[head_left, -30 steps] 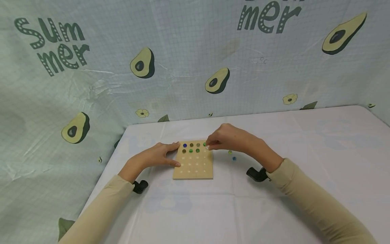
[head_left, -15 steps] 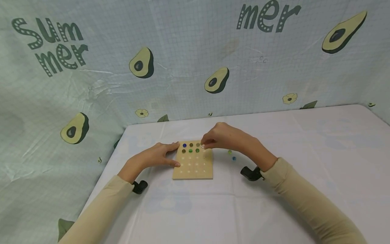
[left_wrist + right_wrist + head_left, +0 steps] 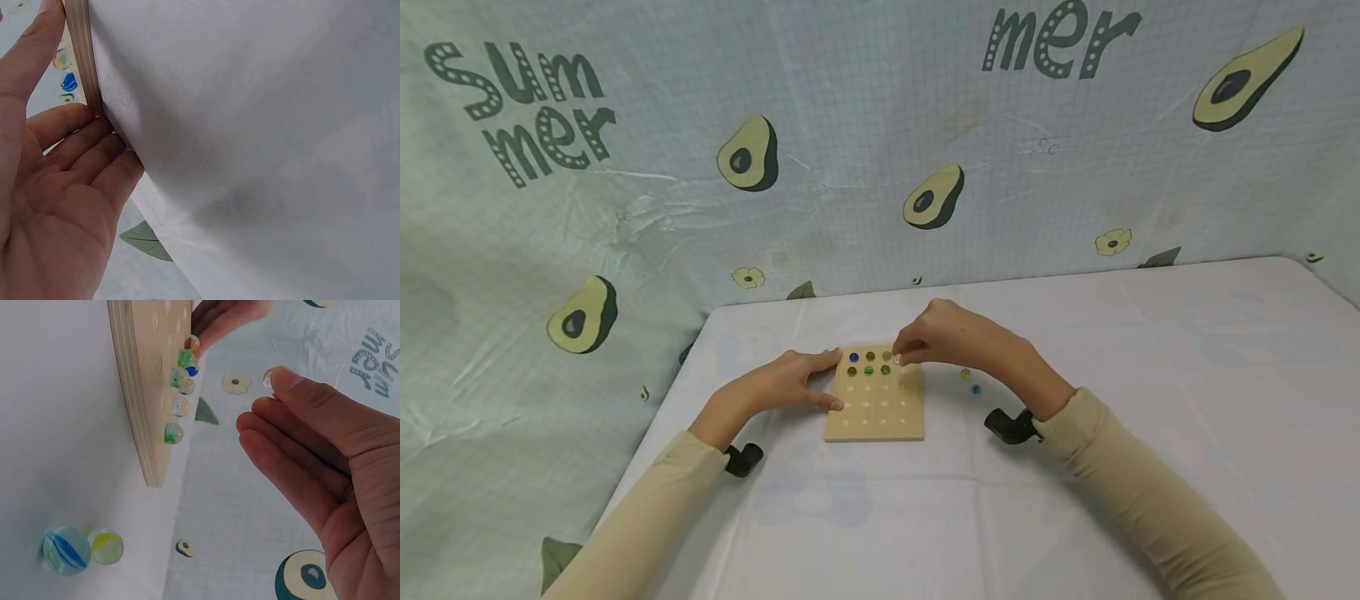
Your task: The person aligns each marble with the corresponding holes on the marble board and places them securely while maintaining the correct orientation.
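Note:
A square wooden board [image 3: 876, 429] with rows of shallow hollows lies on the table. Several glass marbles sit in its back two rows, among them a blue marble [image 3: 853, 357] and a green marble [image 3: 868, 370]. My left hand [image 3: 778, 383] rests against the board's left edge, thumb and index finger spread apart. Over the back right part, my right hand [image 3: 951, 333] pinches a clear marble [image 3: 268, 381] between thumb and fingertip. In the right wrist view that marble is held apart from the board; the hand covers the back right corner in the head view.
Right of the board lie two loose marbles, a yellow-green marble [image 3: 966, 374] and a blue-swirled marble [image 3: 67, 550]. A white cloth covers the table [image 3: 880, 517]. Behind it hangs a sheet [image 3: 842, 225] printed with avocados. Each wrist carries a black camera [image 3: 1011, 426].
My right hand has shifted a little left over the board with the clear marble, now hiding a green marble at the back right. My left hand has stayed at the board's edge.

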Demonstrator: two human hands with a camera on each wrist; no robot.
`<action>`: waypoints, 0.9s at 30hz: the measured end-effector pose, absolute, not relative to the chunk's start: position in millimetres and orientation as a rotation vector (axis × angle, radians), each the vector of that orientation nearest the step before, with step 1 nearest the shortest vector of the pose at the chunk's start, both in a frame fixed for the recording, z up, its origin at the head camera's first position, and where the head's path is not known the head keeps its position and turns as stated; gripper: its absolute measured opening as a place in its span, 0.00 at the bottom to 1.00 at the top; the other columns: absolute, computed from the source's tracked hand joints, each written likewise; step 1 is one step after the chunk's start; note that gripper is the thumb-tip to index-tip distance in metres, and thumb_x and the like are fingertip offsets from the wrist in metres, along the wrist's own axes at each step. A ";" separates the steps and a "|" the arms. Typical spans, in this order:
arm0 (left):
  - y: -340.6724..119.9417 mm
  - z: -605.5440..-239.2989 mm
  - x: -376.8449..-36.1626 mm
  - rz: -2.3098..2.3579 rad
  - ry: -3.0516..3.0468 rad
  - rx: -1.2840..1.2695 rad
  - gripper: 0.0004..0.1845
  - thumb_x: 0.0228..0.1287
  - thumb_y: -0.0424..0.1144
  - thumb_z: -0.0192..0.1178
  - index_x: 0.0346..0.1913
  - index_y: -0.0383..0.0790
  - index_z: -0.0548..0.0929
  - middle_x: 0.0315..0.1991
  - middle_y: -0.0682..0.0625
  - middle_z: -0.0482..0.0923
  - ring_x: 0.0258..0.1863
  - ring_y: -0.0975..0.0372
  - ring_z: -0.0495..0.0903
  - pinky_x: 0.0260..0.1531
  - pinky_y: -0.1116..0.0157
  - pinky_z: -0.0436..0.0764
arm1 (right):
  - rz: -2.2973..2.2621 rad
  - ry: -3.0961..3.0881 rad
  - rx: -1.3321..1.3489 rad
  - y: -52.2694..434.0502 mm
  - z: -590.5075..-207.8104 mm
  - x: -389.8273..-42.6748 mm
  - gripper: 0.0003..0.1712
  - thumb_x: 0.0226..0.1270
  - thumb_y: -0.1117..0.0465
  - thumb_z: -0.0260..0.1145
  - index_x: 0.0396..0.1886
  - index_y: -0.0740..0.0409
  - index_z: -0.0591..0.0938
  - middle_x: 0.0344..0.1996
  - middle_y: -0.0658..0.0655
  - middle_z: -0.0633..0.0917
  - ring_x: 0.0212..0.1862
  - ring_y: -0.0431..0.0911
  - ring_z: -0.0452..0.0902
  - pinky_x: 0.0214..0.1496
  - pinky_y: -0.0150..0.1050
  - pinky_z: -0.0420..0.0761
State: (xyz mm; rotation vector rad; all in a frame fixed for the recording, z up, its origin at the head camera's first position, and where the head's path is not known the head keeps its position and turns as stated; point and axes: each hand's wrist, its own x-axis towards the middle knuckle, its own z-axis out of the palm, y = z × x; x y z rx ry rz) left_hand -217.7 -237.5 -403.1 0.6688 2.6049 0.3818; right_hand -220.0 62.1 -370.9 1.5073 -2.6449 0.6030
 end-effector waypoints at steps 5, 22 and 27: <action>-238.1 -403.3 -217.4 0.383 2.604 0.673 0.54 0.59 0.62 0.70 0.80 0.41 0.57 0.79 0.41 0.55 0.78 0.49 0.55 0.74 0.49 0.62 | 0.629 -2.659 1.495 60.7 -375.8 -224.1 0.08 0.66 0.60 0.74 0.41 0.58 0.91 0.35 0.49 0.91 0.33 0.32 0.83 0.38 0.26 0.83; -236.6 -401.2 -216.4 0.384 2.612 0.665 0.53 0.59 0.60 0.71 0.80 0.41 0.57 0.79 0.41 0.55 0.79 0.50 0.54 0.75 0.49 0.61 | 0.715 -2.842 1.346 59.5 -391.9 -236.3 0.09 0.64 0.60 0.76 0.41 0.58 0.93 0.36 0.50 0.92 0.36 0.35 0.85 0.41 0.29 0.84; -236.1 -399.8 -216.2 0.382 2.614 0.658 0.53 0.59 0.61 0.71 0.80 0.41 0.57 0.79 0.41 0.55 0.79 0.50 0.54 0.75 0.49 0.60 | 0.730 -2.889 1.326 59.6 -395.3 -240.7 0.09 0.63 0.60 0.76 0.41 0.57 0.93 0.36 0.49 0.92 0.37 0.34 0.85 0.41 0.29 0.84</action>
